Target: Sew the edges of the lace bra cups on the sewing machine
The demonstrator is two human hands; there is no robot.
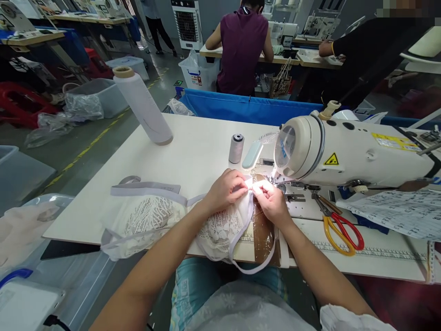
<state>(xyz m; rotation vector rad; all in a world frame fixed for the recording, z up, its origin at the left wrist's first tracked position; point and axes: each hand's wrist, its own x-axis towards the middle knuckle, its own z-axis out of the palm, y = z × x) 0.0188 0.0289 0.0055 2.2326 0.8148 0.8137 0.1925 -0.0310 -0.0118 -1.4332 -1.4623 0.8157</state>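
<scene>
Left of the sewing machine [351, 147], a thread cone [144, 108] stood behind the white lace garment [151, 216]; the left hand [225, 191] and right hand [270, 200] pinched the garment's edge near the needle; scissors [341, 227] lay below the machine's arm, clear of both hands.

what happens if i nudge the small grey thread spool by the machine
The grey thread spool stands on end, taller than wide, so a push near its top would probably tip it. Once down, its round side would likely let it roll on the smooth-looking white tabletop.
</scene>
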